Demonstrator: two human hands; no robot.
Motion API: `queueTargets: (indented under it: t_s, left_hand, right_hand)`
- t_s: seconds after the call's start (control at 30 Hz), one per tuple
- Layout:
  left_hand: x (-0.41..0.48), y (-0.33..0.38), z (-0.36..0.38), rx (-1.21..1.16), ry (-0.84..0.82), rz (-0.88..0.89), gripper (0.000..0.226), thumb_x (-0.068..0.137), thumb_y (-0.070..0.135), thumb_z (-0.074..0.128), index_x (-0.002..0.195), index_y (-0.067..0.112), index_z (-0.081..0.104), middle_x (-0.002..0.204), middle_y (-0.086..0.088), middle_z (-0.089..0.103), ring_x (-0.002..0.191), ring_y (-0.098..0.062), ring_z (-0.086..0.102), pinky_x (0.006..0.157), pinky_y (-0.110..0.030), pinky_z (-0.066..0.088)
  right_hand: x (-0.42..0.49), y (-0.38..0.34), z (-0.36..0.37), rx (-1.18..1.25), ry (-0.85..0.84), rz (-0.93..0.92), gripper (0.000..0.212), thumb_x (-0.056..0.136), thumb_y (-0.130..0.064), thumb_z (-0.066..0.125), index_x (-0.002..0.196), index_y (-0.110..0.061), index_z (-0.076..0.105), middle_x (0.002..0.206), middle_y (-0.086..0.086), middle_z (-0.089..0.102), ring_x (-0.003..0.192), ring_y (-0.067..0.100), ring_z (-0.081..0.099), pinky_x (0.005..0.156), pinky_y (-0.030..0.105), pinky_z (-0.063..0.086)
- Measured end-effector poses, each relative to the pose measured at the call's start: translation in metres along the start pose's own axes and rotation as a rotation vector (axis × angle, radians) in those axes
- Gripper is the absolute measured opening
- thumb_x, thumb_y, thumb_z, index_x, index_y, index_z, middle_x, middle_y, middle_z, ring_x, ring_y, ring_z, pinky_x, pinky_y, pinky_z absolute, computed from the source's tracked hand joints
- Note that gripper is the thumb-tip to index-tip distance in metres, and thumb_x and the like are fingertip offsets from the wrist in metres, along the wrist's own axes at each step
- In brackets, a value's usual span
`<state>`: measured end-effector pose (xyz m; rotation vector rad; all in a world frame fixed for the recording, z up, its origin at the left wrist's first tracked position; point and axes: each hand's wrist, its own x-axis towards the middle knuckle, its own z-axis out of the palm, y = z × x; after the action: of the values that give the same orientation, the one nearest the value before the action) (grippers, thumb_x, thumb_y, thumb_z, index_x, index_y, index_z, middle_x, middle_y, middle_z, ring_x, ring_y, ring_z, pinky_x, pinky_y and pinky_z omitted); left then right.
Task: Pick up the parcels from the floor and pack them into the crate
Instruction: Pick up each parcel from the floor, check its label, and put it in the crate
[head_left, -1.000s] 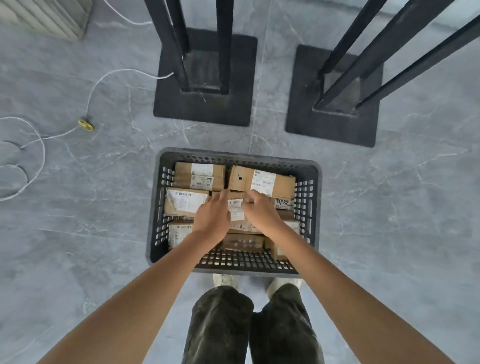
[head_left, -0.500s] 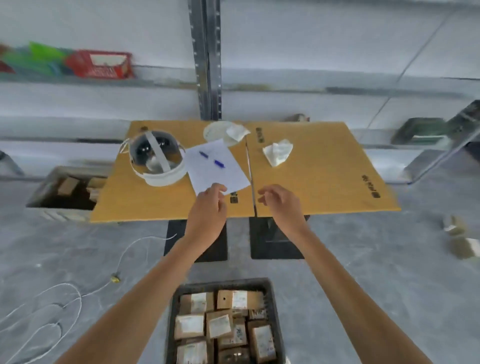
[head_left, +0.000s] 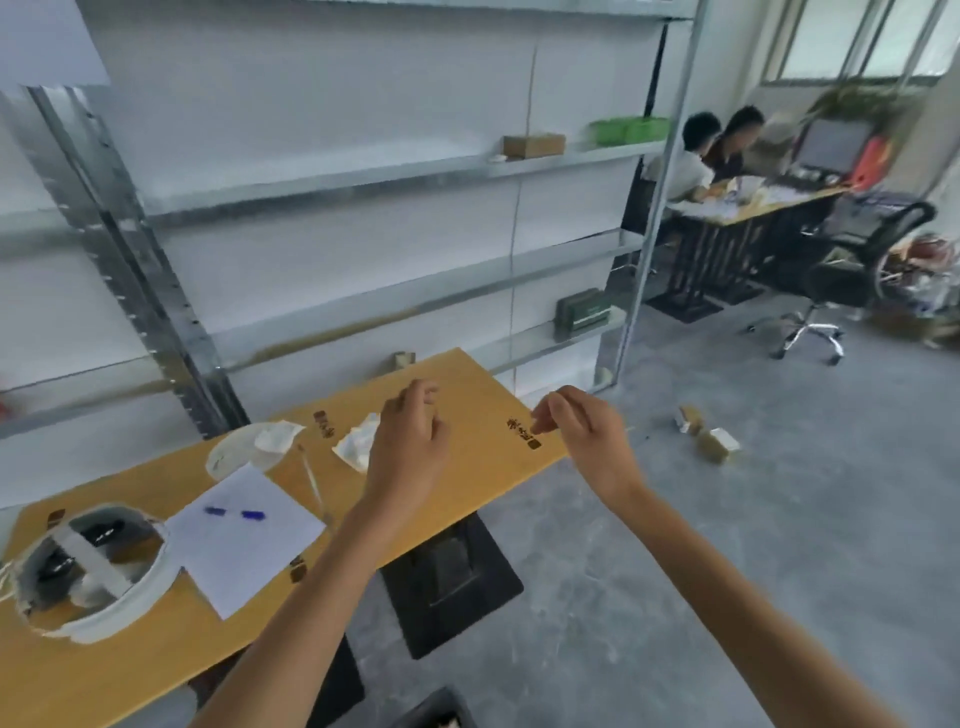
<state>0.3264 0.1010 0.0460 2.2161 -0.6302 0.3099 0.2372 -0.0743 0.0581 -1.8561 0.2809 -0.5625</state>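
In the head view, the left hand (head_left: 410, 447) and the right hand (head_left: 587, 431) are held up in front of the body, over the far right end of the yellow counter (head_left: 467, 384). The fingers (head_left: 418, 395) of the left hand are loosely curled and nothing is held in them. The right hand's fingers (head_left: 553, 415) are bent downward with the thumb close to the fingertips, and nothing is seen between them either.

A second ago both hands were pressed on the boxes packed in the crate (head_left: 436, 704). Half a second ago they were already lifted to the counter's near edge. Since then the view has been swung up and to the right, so that only a dark corner of the crate is left at the bottom edge, below the arms.

Two small parcels (head_left: 709, 439), seen earlier at the far right margin, are now found on the grey floor (head_left: 779, 545) just right of the right hand, lying close together and well apart from the crate.

On the counter a sheet of paper (head_left: 244, 551) with two blue pens (head_left: 234, 513), a white headset (head_left: 88, 571), a white dish (head_left: 234, 457) and a crumpled tissue (head_left: 356, 444) are seen as before. Metal shelving (head_left: 363, 176) is seen behind, and a desk with two seated people (head_left: 717, 150) and an office chair (head_left: 852, 260) is now brought into view at the upper right.
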Motion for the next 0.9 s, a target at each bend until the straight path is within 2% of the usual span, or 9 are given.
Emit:
queueTargets:
  t_s: [0.07,0.2,0.33,0.4,0.5,0.7,0.77,0.9]
  left_hand:
    - [0.009,0.025,0.035,-0.03,-0.051,0.046,0.034,0.093,0.013,0.048,0.127,0.02,0.043,0.128,0.003,0.049,0.123,-0.013,0.041,0.091,-0.022,0.037]
    - [0.035,0.073,0.116,-0.074,-0.132,0.084,0.035,0.093,0.018,0.049,0.127,0.022,0.043,0.128,0.004,0.047,0.125,-0.013,0.037,0.098,-0.032,0.041]
    - [0.061,0.12,0.203,-0.115,-0.217,0.091,0.038,0.093,0.024,0.049,0.13,0.022,0.042,0.132,0.006,0.044,0.127,-0.011,0.033,0.103,-0.034,0.039]
    - [0.073,0.145,0.245,-0.128,-0.265,0.109,0.039,0.093,0.025,0.05,0.131,0.02,0.041,0.131,0.004,0.044,0.126,-0.013,0.034,0.101,-0.035,0.041]
    - [0.09,0.186,0.301,-0.126,-0.316,0.125,0.04,0.093,0.023,0.05,0.132,0.017,0.041,0.131,-0.001,0.046,0.126,-0.017,0.036,0.102,-0.032,0.036]
    - [0.119,0.239,0.377,-0.152,-0.423,0.107,0.041,0.094,0.025,0.049,0.133,0.02,0.039,0.133,0.001,0.043,0.128,-0.015,0.034,0.105,-0.032,0.034]
    - [0.134,0.242,0.396,-0.145,-0.458,0.088,0.041,0.094,0.026,0.049,0.133,0.02,0.039,0.133,-0.001,0.043,0.128,-0.017,0.034,0.104,-0.031,0.033]
    - [0.172,0.238,0.435,-0.145,-0.523,0.019,0.046,0.093,0.03,0.05,0.136,0.019,0.037,0.137,-0.003,0.041,0.132,-0.02,0.031,0.108,-0.038,0.033]
  right_hand:
    - [0.009,0.021,-0.046,-0.018,0.075,0.031,0.031,0.097,-0.014,0.044,0.072,-0.018,0.061,0.071,-0.002,0.068,0.076,0.017,0.067,0.073,0.024,0.05]
    - [0.031,0.072,-0.13,-0.023,0.217,0.094,0.027,0.097,-0.015,0.045,0.077,-0.017,0.062,0.072,-0.001,0.068,0.079,0.019,0.067,0.079,0.033,0.049]
    - [0.06,0.116,-0.208,-0.026,0.298,0.121,0.025,0.097,-0.012,0.045,0.08,-0.02,0.061,0.074,0.001,0.066,0.076,0.015,0.064,0.078,0.032,0.048]
    - [0.074,0.134,-0.246,-0.03,0.318,0.142,0.022,0.097,-0.013,0.045,0.084,-0.018,0.062,0.075,0.0,0.066,0.073,0.005,0.062,0.076,0.026,0.047]
    - [0.095,0.158,-0.303,-0.059,0.329,0.187,0.018,0.097,-0.011,0.045,0.088,-0.012,0.061,0.077,0.002,0.066,0.066,-0.007,0.059,0.066,0.014,0.044]
    - [0.131,0.191,-0.384,-0.086,0.39,0.291,0.02,0.096,-0.014,0.044,0.094,-0.008,0.063,0.083,0.005,0.068,0.075,0.019,0.057,0.068,0.028,0.042]
    - [0.144,0.206,-0.398,-0.066,0.414,0.311,0.02,0.095,-0.014,0.044,0.093,-0.008,0.063,0.082,0.003,0.068,0.075,0.021,0.055,0.069,0.032,0.041]
    - [0.172,0.238,-0.413,-0.031,0.478,0.364,0.019,0.095,-0.014,0.045,0.097,-0.006,0.062,0.08,0.001,0.067,0.077,0.021,0.058,0.073,0.035,0.043]
